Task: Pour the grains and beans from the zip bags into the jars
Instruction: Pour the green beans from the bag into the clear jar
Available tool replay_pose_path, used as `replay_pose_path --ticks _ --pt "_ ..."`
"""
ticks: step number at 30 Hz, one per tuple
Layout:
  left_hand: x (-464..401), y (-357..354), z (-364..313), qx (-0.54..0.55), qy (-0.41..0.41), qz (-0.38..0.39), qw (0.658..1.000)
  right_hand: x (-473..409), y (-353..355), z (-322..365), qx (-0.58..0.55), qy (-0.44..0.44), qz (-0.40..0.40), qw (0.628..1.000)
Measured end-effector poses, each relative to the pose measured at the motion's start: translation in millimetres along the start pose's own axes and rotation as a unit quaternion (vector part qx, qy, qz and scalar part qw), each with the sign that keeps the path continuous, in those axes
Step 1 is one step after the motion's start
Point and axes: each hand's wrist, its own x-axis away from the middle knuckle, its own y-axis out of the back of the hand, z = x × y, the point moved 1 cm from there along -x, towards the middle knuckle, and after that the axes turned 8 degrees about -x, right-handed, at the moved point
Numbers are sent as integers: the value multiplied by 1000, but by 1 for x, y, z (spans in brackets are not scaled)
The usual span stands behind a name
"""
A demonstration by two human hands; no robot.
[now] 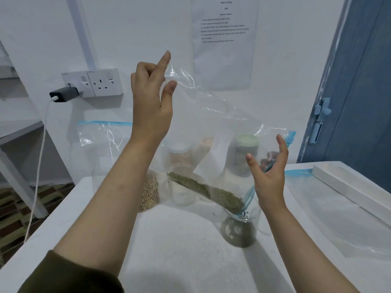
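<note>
A clear zip bag (222,123) with a blue seal hangs tilted over the table. My left hand (152,96) pinches its upper corner high up. My right hand (268,172) holds the blue zip edge lower at the right, fingers loosely curved round it. Green beans (207,192) lie in a band along the bag's lower fold and run into a glass jar (240,227), which is partly filled with them. The bag's mouth sits in the jar's opening.
Behind the bag stand a jar with a white lid (181,153) and one with a green lid (246,149), an empty jar (183,193), a bag of tan grains (149,195) and another zip bag (101,136). An empty flat bag (338,210) and a white bar (351,187) lie right.
</note>
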Motion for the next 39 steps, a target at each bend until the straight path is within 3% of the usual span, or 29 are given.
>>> replay_pose_path --ticks 10,16,19,24,26,30,32,36,39 --pt "0 0 -5 2 -11 -3 1000 1 5 7 13 -19 11 1000" --pt "0 -3 -8 4 -14 0 1000 2 6 7 109 -25 19 994" --pt "0 -8 -14 2 -16 5 1000 8 6 12 233 -45 11 971" --pt "-1 -15 -21 5 -20 12 1000 29 8 29 462 -62 -9 885" --pt "-2 -16 -24 5 -19 14 1000 36 2 32 458 -10 12 889" --pt "-2 -16 -26 2 -16 18 1000 20 -19 46 336 118 71 932" --pt "-2 -15 -27 -1 -14 21 1000 -5 -28 56 331 184 93 921" --pt "-3 -15 -27 -3 -10 23 1000 -50 -38 65 370 205 171 890" --pt "-1 -13 -26 -5 -10 25 1000 -59 -37 60 314 213 220 899"
